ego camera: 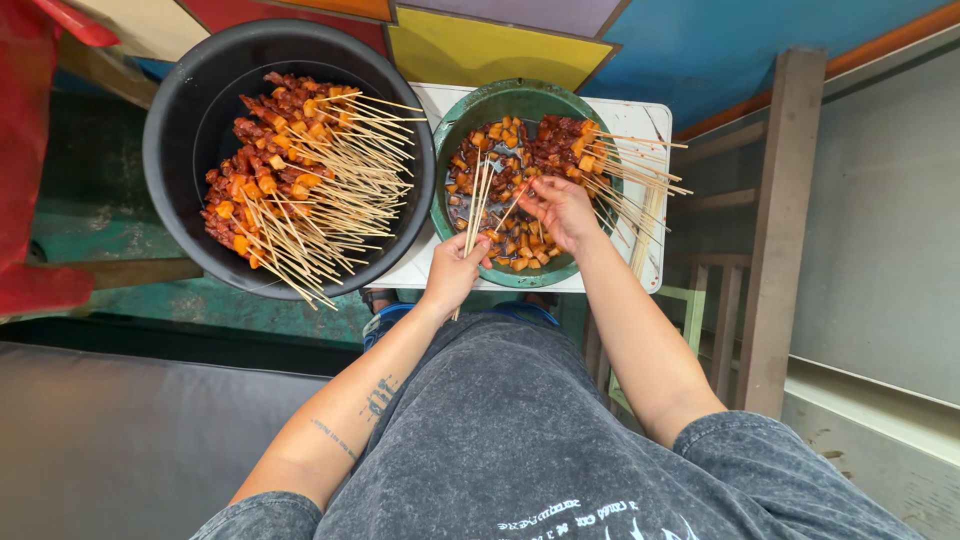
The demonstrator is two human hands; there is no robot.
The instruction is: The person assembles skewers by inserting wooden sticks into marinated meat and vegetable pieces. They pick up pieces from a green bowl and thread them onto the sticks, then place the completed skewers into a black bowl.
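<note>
My left hand (455, 268) grips a bundle of bare bamboo skewers (476, 205) at the near rim of a green bowl (500, 100). The bowl holds reddish marinated meat cubes (520, 245) and several filled skewers (620, 165) leaning over its right side. My right hand (560, 208) is over the bowl, fingers pinched on a single thin skewer (512, 205) among the cubes. To the left stands a big black basin (180, 120) piled with finished meat skewers (300, 180).
The green bowl rests on a small white table (640, 112). A wooden post (785, 220) and rail stand at the right beside a grey wall. A red cloth (25, 150) hangs at the far left. My grey-clad lap fills the foreground.
</note>
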